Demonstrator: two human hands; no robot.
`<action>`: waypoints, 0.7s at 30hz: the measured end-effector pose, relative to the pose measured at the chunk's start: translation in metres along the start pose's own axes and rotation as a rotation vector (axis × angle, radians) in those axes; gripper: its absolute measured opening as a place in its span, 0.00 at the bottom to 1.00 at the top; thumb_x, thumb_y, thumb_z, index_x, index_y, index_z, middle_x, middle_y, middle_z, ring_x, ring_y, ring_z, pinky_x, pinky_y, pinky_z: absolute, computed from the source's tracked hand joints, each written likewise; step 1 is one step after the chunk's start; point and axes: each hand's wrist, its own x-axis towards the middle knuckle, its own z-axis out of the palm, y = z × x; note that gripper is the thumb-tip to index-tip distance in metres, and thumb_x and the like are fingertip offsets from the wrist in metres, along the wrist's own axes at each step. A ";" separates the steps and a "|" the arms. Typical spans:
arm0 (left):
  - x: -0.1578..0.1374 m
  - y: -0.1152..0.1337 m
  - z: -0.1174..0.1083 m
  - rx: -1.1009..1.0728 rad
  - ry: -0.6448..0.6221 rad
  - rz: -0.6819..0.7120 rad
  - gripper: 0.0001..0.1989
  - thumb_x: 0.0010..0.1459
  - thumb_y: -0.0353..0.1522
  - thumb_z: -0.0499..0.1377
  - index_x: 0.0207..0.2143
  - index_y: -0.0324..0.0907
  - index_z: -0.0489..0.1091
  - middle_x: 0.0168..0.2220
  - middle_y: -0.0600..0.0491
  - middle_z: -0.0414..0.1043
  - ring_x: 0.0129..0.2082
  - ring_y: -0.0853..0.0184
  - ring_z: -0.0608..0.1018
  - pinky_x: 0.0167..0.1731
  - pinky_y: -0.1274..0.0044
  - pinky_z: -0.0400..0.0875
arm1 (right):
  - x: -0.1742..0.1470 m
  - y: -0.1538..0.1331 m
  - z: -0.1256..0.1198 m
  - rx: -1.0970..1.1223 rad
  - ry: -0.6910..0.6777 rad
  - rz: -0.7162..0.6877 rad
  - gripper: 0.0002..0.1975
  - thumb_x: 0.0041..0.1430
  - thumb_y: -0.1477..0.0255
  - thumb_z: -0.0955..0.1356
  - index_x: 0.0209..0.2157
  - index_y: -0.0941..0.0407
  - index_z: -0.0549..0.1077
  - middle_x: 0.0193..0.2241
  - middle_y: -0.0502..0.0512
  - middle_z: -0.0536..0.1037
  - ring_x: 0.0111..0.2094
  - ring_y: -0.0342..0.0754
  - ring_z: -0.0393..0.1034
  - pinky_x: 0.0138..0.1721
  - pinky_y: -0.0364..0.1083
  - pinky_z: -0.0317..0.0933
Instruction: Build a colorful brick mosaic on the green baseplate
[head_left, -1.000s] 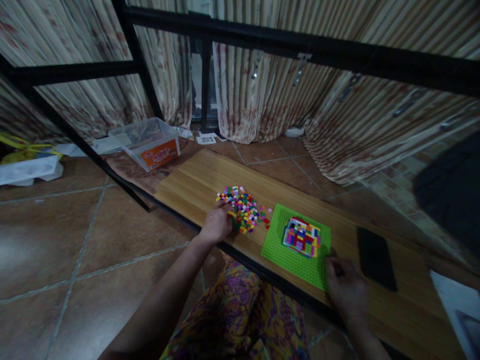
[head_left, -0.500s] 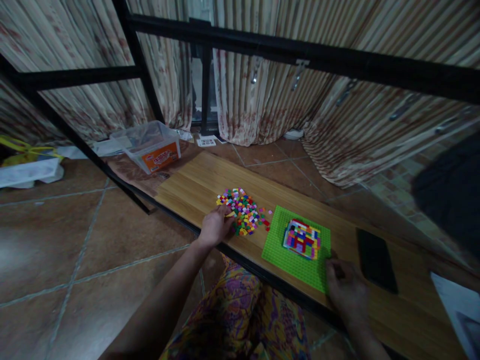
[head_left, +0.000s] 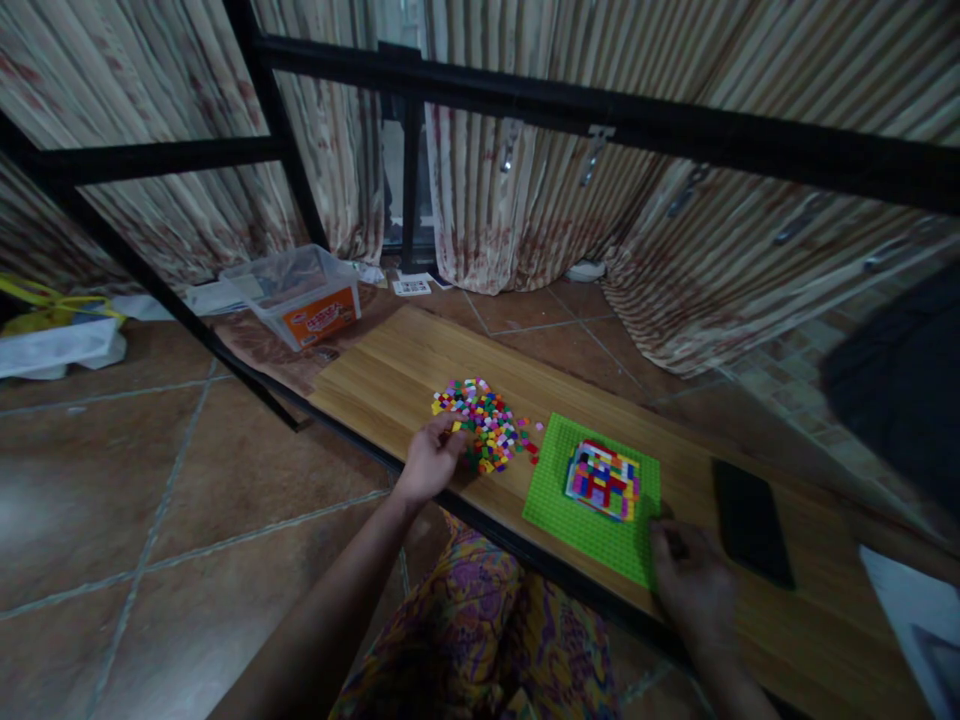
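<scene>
My left hand (head_left: 431, 462) is at the near left side of a loose pile of small coloured bricks (head_left: 495, 430), with a small yellow brick (head_left: 456, 427) pinched between thumb and fingers. To the right of the pile lies a green studded baseplate (head_left: 551, 490). On it sits a low block of multicoloured bricks (head_left: 604, 480), roughly square, with red, white, purple and yellow showing on top. My right hand (head_left: 694, 575) is curled at the baseplate's right edge, gripping it there; the fingertips are partly in shadow.
A dark phone-like slab (head_left: 752, 520) lies right of my right hand, with a white sheet (head_left: 915, 610) beyond. The narrow wooden table (head_left: 382, 365) has a black edge. A clear plastic tub (head_left: 300, 295) with an orange label stands at its far left. A black metal frame (head_left: 600, 105) crosses above.
My left hand has shifted very slightly down and left at the pile's edge, and the yellow brick in its fingers has turned a little. My right hand and the baseplate stay put.
</scene>
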 end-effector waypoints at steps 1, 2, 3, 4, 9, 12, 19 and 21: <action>-0.001 0.000 0.002 -0.073 -0.004 -0.022 0.13 0.56 0.36 0.55 0.43 0.40 0.69 0.32 0.53 0.76 0.31 0.66 0.79 0.34 0.75 0.73 | 0.000 0.000 0.000 0.004 -0.004 0.002 0.20 0.60 0.55 0.61 0.30 0.57 0.73 0.29 0.58 0.75 0.28 0.50 0.70 0.30 0.47 0.62; -0.001 0.001 0.004 -0.137 -0.005 -0.038 0.13 0.56 0.36 0.55 0.42 0.40 0.68 0.32 0.53 0.76 0.32 0.65 0.79 0.33 0.75 0.73 | 0.000 0.000 0.000 0.007 -0.005 0.004 0.20 0.60 0.55 0.61 0.30 0.57 0.73 0.30 0.58 0.75 0.28 0.50 0.70 0.30 0.47 0.62; -0.002 0.002 0.005 -0.188 -0.005 -0.052 0.12 0.55 0.36 0.55 0.41 0.40 0.67 0.33 0.53 0.77 0.34 0.64 0.80 0.34 0.75 0.73 | 0.000 0.000 0.000 0.008 -0.006 0.006 0.20 0.60 0.55 0.61 0.31 0.57 0.73 0.30 0.59 0.75 0.28 0.50 0.70 0.31 0.48 0.62; -0.002 0.003 0.006 -0.223 -0.007 -0.068 0.12 0.54 0.35 0.56 0.41 0.41 0.66 0.34 0.52 0.77 0.36 0.64 0.80 0.34 0.75 0.74 | 0.000 0.001 0.000 0.008 -0.007 0.010 0.20 0.60 0.55 0.61 0.31 0.57 0.73 0.31 0.59 0.75 0.29 0.50 0.70 0.31 0.48 0.62; -0.004 0.008 0.004 -0.184 -0.016 -0.133 0.12 0.56 0.37 0.54 0.41 0.41 0.65 0.34 0.51 0.78 0.33 0.65 0.80 0.36 0.74 0.74 | 0.000 0.001 0.001 0.002 -0.011 0.004 0.19 0.61 0.56 0.61 0.31 0.57 0.73 0.31 0.59 0.76 0.29 0.51 0.70 0.32 0.49 0.62; -0.008 0.009 0.002 -0.165 -0.052 -0.124 0.14 0.57 0.39 0.54 0.42 0.40 0.66 0.34 0.50 0.78 0.32 0.65 0.79 0.35 0.74 0.74 | 0.000 0.001 0.001 0.002 0.005 -0.008 0.19 0.60 0.56 0.61 0.31 0.57 0.73 0.31 0.59 0.76 0.29 0.50 0.70 0.31 0.48 0.62; -0.017 0.015 0.003 -0.288 -0.078 -0.215 0.14 0.55 0.37 0.56 0.39 0.37 0.72 0.33 0.49 0.78 0.29 0.69 0.77 0.29 0.78 0.70 | 0.000 0.002 0.002 -0.020 0.015 -0.016 0.20 0.61 0.55 0.61 0.30 0.57 0.73 0.30 0.58 0.75 0.29 0.50 0.70 0.32 0.48 0.62; -0.017 0.018 0.003 -0.330 -0.063 -0.268 0.14 0.54 0.37 0.57 0.38 0.37 0.72 0.34 0.48 0.78 0.26 0.71 0.75 0.24 0.81 0.67 | 0.000 0.002 0.002 -0.017 0.017 -0.020 0.21 0.60 0.55 0.60 0.30 0.57 0.73 0.29 0.58 0.74 0.29 0.50 0.70 0.32 0.48 0.62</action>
